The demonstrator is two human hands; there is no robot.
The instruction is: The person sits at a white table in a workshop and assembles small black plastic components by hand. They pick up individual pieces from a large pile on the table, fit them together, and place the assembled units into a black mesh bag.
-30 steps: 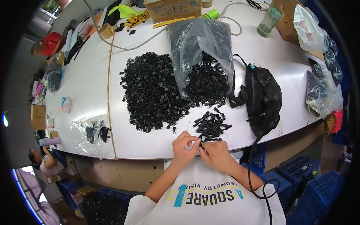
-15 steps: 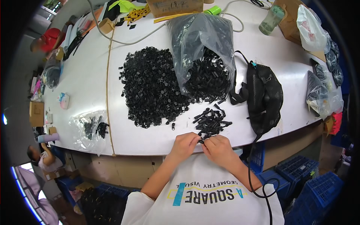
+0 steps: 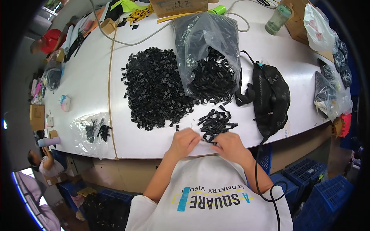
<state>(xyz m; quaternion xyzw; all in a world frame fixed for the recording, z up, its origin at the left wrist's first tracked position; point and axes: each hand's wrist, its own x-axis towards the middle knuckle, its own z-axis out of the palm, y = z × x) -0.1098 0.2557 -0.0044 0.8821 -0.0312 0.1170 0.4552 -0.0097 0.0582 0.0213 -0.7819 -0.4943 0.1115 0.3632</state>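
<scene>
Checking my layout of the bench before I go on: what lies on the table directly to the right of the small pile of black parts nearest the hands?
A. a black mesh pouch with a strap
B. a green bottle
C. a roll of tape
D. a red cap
A: the black mesh pouch lies just right of the small pile of black parts, which sits in front of the left hand and right hand.

White short-sleeved tee [image 3: 208, 192], dark print with blue and yellow marks, bare forearms, black cable [image 3: 266, 184] over right shoulder
</scene>
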